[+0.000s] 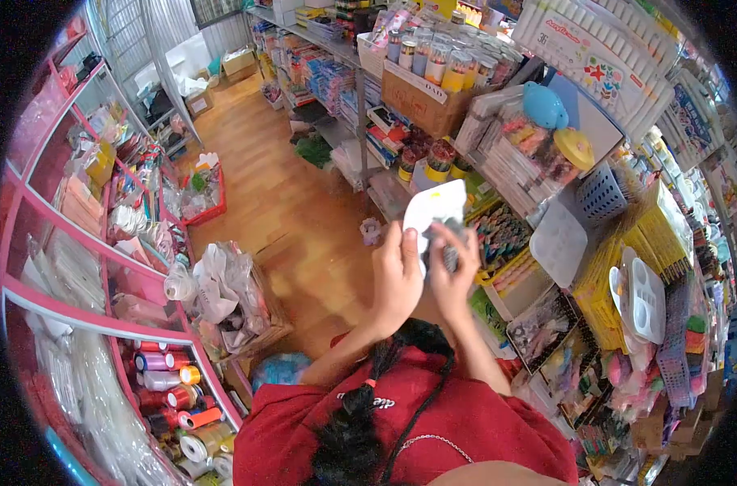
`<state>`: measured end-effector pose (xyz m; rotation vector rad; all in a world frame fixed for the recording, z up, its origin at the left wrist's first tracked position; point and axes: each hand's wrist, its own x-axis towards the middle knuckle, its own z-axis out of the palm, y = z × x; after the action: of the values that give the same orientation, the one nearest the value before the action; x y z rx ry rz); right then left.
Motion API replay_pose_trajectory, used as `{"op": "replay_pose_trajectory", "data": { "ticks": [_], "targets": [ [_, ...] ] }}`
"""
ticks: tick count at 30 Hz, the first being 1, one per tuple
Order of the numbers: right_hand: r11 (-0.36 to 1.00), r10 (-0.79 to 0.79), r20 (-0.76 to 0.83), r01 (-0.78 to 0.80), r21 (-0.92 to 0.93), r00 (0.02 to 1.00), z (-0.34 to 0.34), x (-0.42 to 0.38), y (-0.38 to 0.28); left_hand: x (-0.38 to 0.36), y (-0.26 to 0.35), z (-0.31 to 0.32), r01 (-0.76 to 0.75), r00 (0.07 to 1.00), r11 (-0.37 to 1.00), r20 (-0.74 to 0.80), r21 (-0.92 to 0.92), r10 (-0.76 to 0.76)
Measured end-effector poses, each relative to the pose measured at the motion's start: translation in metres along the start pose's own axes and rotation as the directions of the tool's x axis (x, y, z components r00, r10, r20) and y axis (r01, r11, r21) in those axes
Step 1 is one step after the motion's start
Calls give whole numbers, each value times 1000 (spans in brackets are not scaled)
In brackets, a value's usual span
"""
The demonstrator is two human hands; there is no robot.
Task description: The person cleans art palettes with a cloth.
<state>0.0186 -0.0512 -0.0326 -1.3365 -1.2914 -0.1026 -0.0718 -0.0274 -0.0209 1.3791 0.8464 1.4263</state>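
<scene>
In front of my chest, my left hand (pixel 398 279) grips a white plastic palette (pixel 435 199) by its lower left edge, with the thumb on its face. The palette is tilted upright and has a small yellow mark near its top. Against its face, my right hand (pixel 456 271) presses a dark grey cloth (pixel 444 253), fingers bent over it. Part of the cloth is hidden by those fingers. To the right, similar white palettes (pixel 647 301) with moulded wells stand among yellow boxes, and a translucent white tray (pixel 559 249) leans nearby.
Shelves of books and jars (pixel 437 65) line the right side of the aisle. Pink-framed glass cases (pixel 93 296) with ribbon spools stand on the left. A box of plastic bags (pixel 230 296) and a red basket (pixel 206 206) sit on the wooden floor (pixel 259 166).
</scene>
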Motion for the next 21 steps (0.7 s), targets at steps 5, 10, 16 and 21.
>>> {"op": "replay_pose_trajectory", "data": {
  "ticks": [5,10,16,21],
  "targets": [
    [996,68,-135,-59,72,989,-36,45,-2,-39,30,16,-119,976,964,208,236,69],
    [996,-36,88,29,81,995,-36,-16,-9,-29,30,17,-109,989,993,-100,-33,105],
    [993,-101,-97,107,50,990,-49,8,4,-51,17,33,-176,984,979,-14,101,179],
    [955,218,-239,-157,250,946,-62,55,25,-73,27,30,-304,953,945,35,122,302]
  ]
}}
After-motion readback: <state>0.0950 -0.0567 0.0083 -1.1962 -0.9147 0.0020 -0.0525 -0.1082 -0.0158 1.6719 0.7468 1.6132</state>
